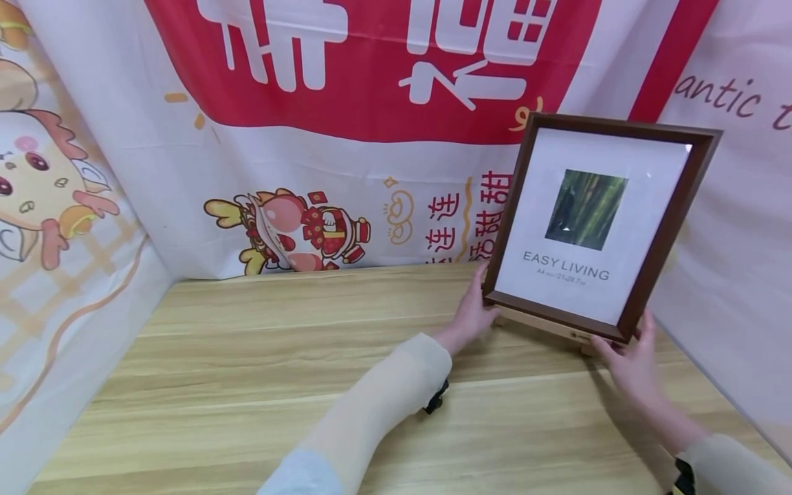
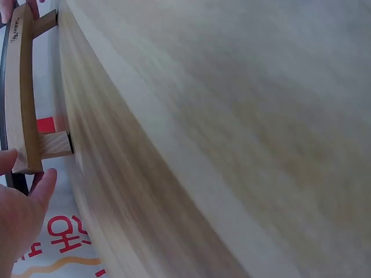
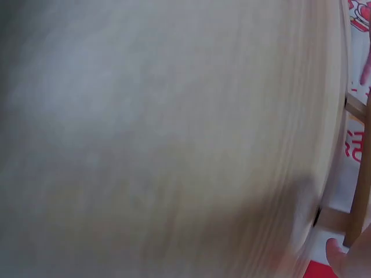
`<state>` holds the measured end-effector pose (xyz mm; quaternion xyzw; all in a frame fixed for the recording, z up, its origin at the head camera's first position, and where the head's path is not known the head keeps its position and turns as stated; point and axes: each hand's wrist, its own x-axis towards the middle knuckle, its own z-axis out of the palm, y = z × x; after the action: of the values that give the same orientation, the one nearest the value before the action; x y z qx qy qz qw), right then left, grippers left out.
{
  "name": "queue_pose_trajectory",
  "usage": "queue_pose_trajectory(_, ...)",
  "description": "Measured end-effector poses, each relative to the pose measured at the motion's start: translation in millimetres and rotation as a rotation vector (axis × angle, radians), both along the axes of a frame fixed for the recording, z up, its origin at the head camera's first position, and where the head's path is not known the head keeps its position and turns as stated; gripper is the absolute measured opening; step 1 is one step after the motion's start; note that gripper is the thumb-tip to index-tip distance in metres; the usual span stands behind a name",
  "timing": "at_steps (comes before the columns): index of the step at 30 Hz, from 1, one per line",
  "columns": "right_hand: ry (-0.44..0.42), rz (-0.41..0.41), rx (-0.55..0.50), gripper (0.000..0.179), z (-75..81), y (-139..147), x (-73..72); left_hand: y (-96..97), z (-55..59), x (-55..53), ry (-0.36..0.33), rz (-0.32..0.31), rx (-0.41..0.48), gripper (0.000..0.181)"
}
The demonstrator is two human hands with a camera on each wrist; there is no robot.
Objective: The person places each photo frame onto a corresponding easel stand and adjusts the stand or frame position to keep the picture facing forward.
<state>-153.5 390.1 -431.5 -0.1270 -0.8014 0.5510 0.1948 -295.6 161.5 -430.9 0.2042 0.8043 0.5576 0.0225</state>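
A dark brown picture frame (image 1: 671, 227) leans back on a light wooden stand (image 1: 544, 322) at the right of the table, in the head view. Behind its glass is a white sheet with a green picture and the words EASY LIVING. My left hand (image 1: 473, 313) grips the frame's lower left corner, by the stand's end. At the lower right corner my right hand (image 1: 637, 364) holds the frame, thumb in front. The left wrist view shows the stand's bar (image 2: 26, 87) and two short feet on the tabletop. Little of the right hand (image 3: 353, 258) shows in the right wrist view.
The wood-grain table (image 1: 247, 385) reaches back to a printed cloth (image 1: 383, 137) with red and white characters. Another cloth (image 1: 56, 206) with cartoon figures hangs at the left. A pale cloth (image 1: 742, 240) stands close to the frame at the right.
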Motion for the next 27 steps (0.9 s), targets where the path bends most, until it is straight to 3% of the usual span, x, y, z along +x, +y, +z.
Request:
queue_pose_trajectory(9, 0.044, -0.077, 0.0, 0.098, 0.7, -5.6, -8.0, 6.0, -1.0, 3.4, 0.046, 0.003, -0.009, 0.105)
queue_pose_trajectory(18, 0.053, -0.077, 0.03, 0.097, 2.9, -7.5, -9.0, 4.9, -2.1, -0.2, 0.078, -0.005, -0.053, 0.107)
queue_pose_trajectory(27, 0.027, -0.071, 0.067, 0.095, 0.5, -7.3, -8.4, 3.2, -4.5, 0.6, 0.067, -0.011, -0.063, 0.109)
